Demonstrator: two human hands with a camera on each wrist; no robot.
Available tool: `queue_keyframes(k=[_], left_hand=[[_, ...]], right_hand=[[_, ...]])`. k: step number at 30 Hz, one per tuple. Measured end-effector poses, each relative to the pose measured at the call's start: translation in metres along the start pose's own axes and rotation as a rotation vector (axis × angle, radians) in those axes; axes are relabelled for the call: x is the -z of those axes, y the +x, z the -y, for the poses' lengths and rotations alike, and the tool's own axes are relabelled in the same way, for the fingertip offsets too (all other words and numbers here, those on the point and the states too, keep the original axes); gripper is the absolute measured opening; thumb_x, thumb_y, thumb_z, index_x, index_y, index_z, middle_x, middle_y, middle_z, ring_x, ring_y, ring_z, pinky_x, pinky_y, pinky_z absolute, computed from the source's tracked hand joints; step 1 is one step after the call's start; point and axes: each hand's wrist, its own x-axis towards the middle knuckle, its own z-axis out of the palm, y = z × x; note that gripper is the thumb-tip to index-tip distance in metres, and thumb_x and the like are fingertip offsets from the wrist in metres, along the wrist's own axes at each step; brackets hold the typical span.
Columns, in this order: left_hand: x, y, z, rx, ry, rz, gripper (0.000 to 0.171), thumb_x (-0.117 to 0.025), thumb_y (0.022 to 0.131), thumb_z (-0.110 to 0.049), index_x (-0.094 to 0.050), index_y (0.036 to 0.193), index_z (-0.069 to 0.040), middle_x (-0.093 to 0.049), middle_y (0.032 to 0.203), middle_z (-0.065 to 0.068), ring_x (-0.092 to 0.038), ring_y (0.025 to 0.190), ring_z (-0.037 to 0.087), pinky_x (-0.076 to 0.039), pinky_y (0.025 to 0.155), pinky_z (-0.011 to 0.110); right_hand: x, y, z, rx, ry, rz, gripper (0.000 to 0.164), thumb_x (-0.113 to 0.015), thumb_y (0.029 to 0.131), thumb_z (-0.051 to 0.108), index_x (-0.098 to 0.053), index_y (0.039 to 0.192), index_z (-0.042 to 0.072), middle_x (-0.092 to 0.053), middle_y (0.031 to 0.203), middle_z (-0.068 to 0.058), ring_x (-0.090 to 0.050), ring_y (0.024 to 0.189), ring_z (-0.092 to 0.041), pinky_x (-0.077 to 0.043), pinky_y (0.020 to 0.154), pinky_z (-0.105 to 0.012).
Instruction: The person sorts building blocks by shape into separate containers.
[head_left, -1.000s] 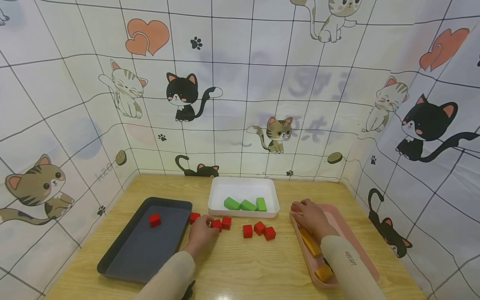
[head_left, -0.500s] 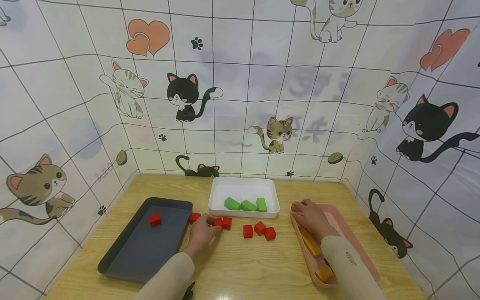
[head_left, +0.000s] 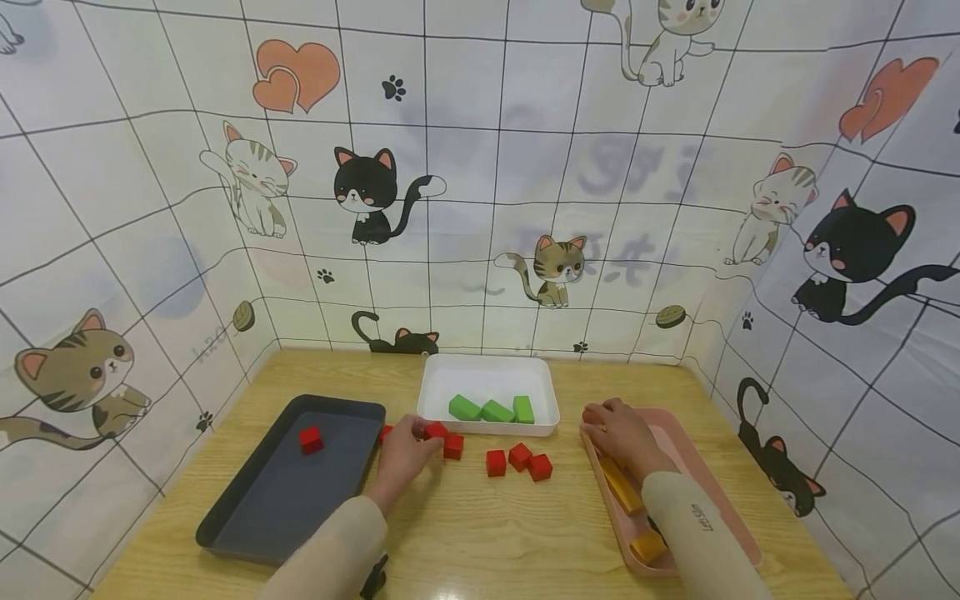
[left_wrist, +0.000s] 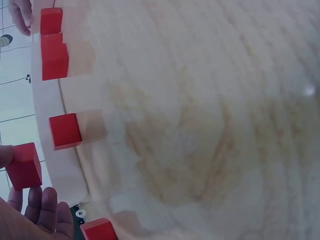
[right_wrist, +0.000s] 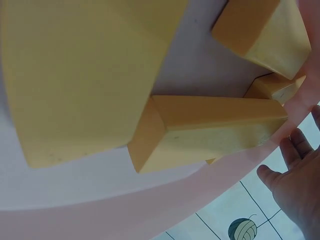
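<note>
My left hand [head_left: 401, 458] pinches a red cube [head_left: 435, 429] between thumb and fingertips, just in front of the white tray. In the left wrist view that cube [left_wrist: 25, 165] is up off the table, apart from the other red cubes. Another red cube [head_left: 453, 447] sits beside the fingers, and one more is partly hidden behind the hand. My right hand [head_left: 622, 433] rests at the far left corner of the pink tray [head_left: 697, 475], which holds several yellow blocks [head_left: 621, 487]. In the right wrist view its fingers [right_wrist: 300, 145] are loosely bent by the rim, with nothing visible in them.
A dark grey tray [head_left: 285, 500] with one red cube [head_left: 311, 440] inside stands on the left. The white tray [head_left: 487, 373] at the back holds green blocks [head_left: 497, 411]. Three red cubes [head_left: 519, 456] lie mid-table. A patterned cloth wall [head_left: 465, 167] encloses the table.
My left hand has closed its thumb and fingers on a red cube and raised it slightly from beside its neighbour. The right hand has stayed in place.
</note>
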Motion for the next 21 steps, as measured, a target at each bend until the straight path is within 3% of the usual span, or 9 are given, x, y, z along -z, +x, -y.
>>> queue_keyframes(k=[7, 15, 21], left_hand=[[0.01, 0.004, -0.008, 0.01, -0.009, 0.001, 0.032, -0.076, 0.086, -0.017, -0.06, 0.108, -0.001, -0.064, 0.095, 0.011, -0.057, 0.085, 0.024, -0.048, 0.072, 0.036], [0.029, 0.013, -0.011, 0.002, -0.021, -0.046, 0.033, -0.075, 0.087, -0.017, -0.06, 0.111, 0.001, -0.063, 0.098, 0.014, -0.057, 0.09, 0.028, -0.049, 0.076, 0.039], [0.043, 0.021, -0.013, 0.071, -0.058, -0.067, 0.035, -0.074, 0.089, -0.019, -0.059, 0.115, -0.001, -0.063, 0.104, 0.015, -0.057, 0.094, 0.029, -0.049, 0.078, 0.038]], right_hand=[[-0.003, 0.002, -0.002, 0.014, -0.008, -0.005, 0.057, -0.058, 0.098, 0.044, -0.05, 0.146, 0.015, -0.044, 0.141, -0.023, -0.047, 0.124, -0.046, -0.037, 0.103, -0.064], [-0.002, 0.0, -0.001, 0.019, -0.006, -0.012, 0.055, -0.059, 0.098, 0.044, -0.051, 0.145, 0.016, -0.045, 0.14, -0.022, -0.048, 0.123, -0.045, -0.038, 0.102, -0.064], [-0.001, 0.0, -0.001, 0.02, -0.006, -0.013, 0.055, -0.059, 0.098, 0.044, -0.051, 0.145, 0.016, -0.045, 0.14, -0.021, -0.047, 0.123, -0.045, -0.038, 0.102, -0.064]])
